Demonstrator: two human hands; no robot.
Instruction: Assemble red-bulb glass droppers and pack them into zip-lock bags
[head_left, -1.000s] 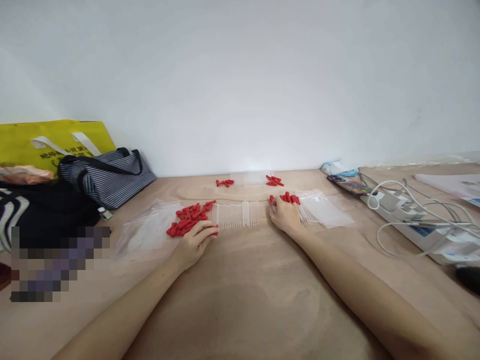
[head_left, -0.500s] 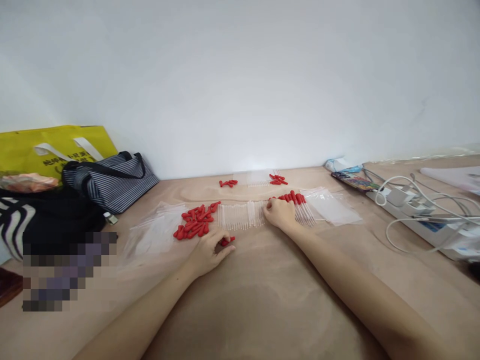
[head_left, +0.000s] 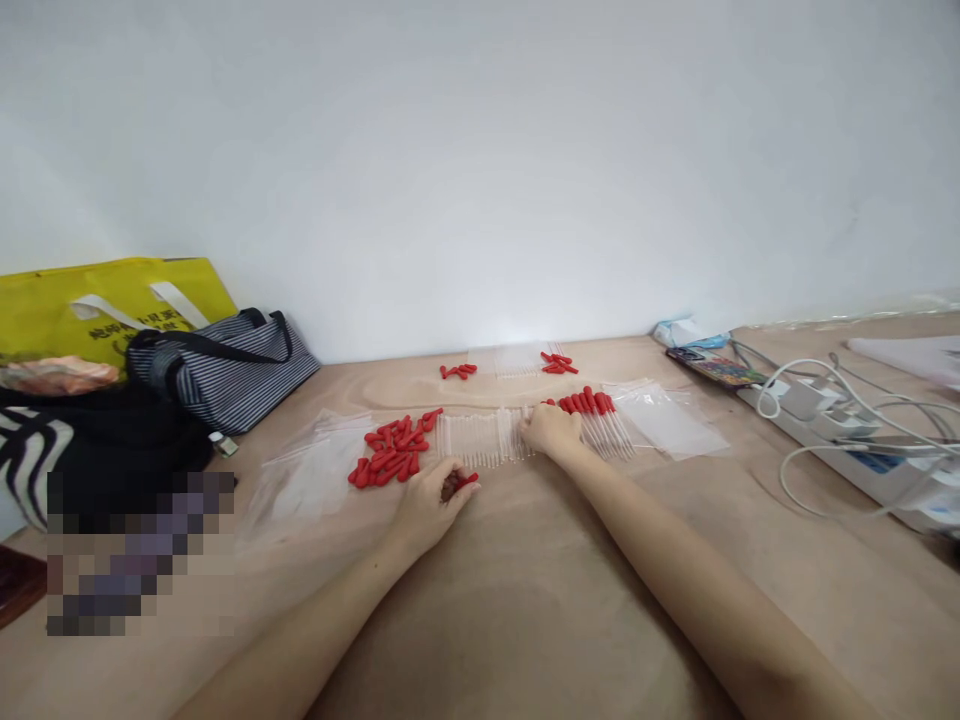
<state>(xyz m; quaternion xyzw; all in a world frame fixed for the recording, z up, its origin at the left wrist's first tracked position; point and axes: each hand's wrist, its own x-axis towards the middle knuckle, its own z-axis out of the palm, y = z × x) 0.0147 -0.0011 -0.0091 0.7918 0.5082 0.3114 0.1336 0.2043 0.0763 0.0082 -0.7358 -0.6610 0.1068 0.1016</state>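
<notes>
My left hand (head_left: 429, 502) rests on the table with fingers curled round a red rubber dropper bulb (head_left: 469, 481), its narrow neck pointing right. Just behind that hand lies a loose pile of red bulbs (head_left: 390, 455). A row of thin clear dropper tubes (head_left: 472, 438) is laid side by side between the hands. My right hand (head_left: 553, 430) is closed, its fingertips down at the right part of this row; what they pinch is hidden. Beyond it, several tubes fitted with red bulbs (head_left: 598, 405) lie slanted together.
Clear zip bags lie at left (head_left: 319, 465) and right (head_left: 667, 418). More red bulbs (head_left: 459, 371) and tubes are near the wall. A striped bag (head_left: 225, 365) and yellow bag (head_left: 45, 300) stand left. A power strip (head_left: 832, 440) with white cables lies right.
My right hand has shifted slightly left along the row of tubes. My left hand still holds the red bulb, now turned with its neck tilted a little upward. The view has moved slightly.
</notes>
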